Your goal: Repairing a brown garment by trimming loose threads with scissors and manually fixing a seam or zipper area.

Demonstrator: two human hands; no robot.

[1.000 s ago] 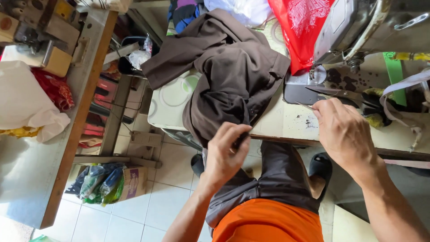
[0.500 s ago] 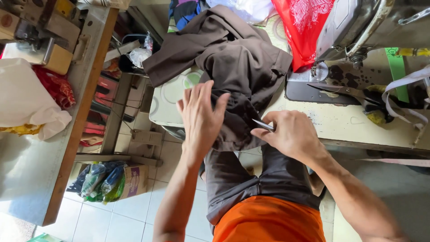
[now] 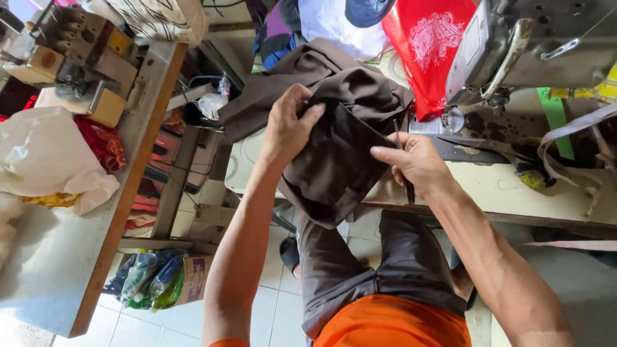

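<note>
A dark brown garment [image 3: 337, 138] lies bunched over the near edge of a sewing table [image 3: 533, 193] and hangs toward my lap. My left hand [image 3: 289, 125] grips a fold of this garment from the left and lifts it. My right hand [image 3: 414, 164] pinches the garment's right edge and also holds a thin dark tool [image 3: 403, 160], its tip pointing up along the cloth. Both hands are close together above the table edge.
A grey sewing machine [image 3: 514, 51] stands at the upper right with a red bag [image 3: 427, 45] beside it. At the left a second table [image 3: 71, 257] carries another machine [image 3: 77, 58] and a white plastic bag [image 3: 45, 157]. Bottles in a box [image 3: 154, 283] sit on the tiled floor.
My left hand went from lying flat on the garment to gripping a fold and raising it. My right hand came left from near the machine and now holds the garment's edge with the tool.
</note>
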